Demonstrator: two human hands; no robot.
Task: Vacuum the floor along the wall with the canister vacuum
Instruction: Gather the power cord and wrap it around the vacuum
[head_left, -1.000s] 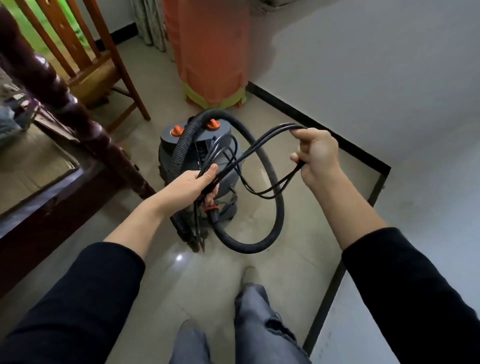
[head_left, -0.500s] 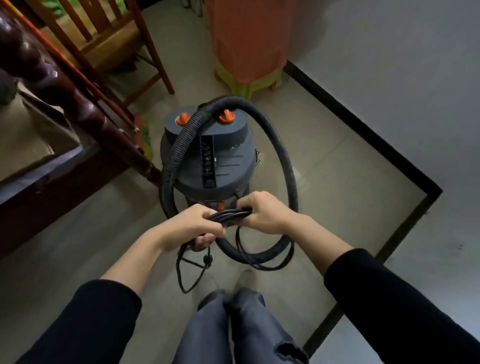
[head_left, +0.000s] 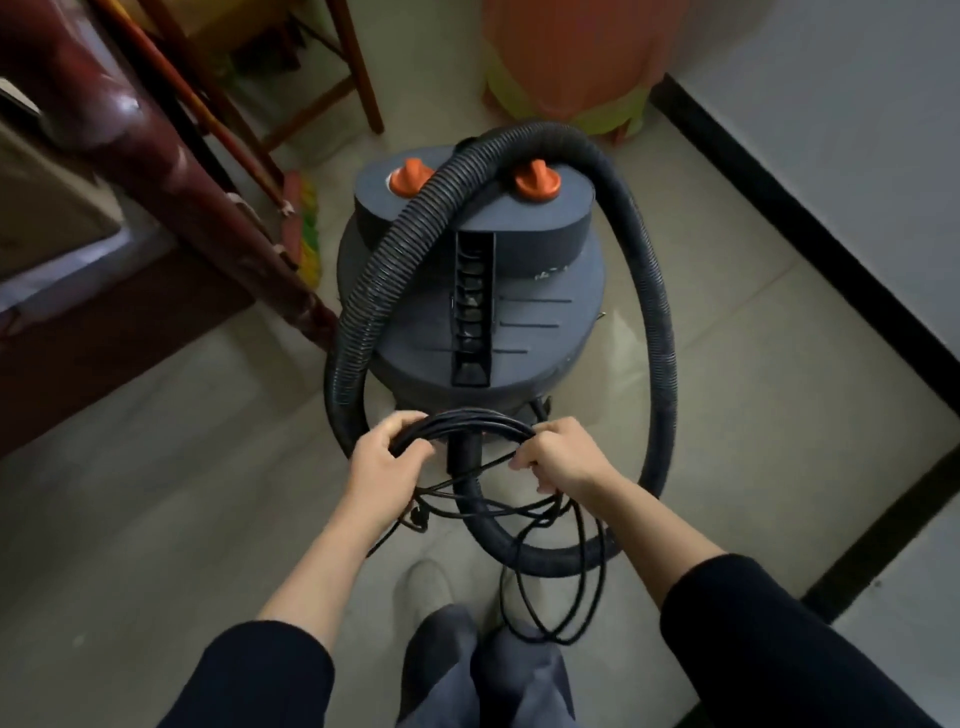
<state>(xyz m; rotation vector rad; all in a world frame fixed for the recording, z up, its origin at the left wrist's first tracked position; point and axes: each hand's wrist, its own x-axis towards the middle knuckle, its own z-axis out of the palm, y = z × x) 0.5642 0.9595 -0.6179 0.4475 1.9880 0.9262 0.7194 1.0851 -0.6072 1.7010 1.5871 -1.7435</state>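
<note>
A round, dark-grey plastic vacuum (head_left: 467, 291) is being seen from above, standing on pale glossy floor tiles (head_left: 753, 415) near a white wall (head_left: 831, 130) that is edged with a black skirting strip (head_left: 810, 249). Its drum is being kept closed by a stepped lid bearing two orange knobs (head_left: 410, 176), so whatever is inside is being hidden from view. A narrow recessed slot with ribs is set down the middle of the lid. A thick, black, corrugated hose (head_left: 654, 322) is being carried over the lid between the knobs, with one part sweeping down the left side and a wide loop sweeping down the right and curling across the floor in front of the drum. A bundle of thin, smooth black cord (head_left: 467, 423) is being held just in front of the vacuum's near edge. Its left end is being gripped by the left hand (head_left: 387, 467) and its right end by the right hand (head_left: 563, 457), with the fingers of each curled round the strands. Loose loops of cord are being left to hang below the hands towards the floor. Dark sleeves are being worn on both forearms. A glossy, dark-red turned wooden post (head_left: 171, 171) is slanting at the left, brown chair legs (head_left: 358, 78) are showing behind it, and an orange cloth cover (head_left: 571, 47) is showing at the top.
</note>
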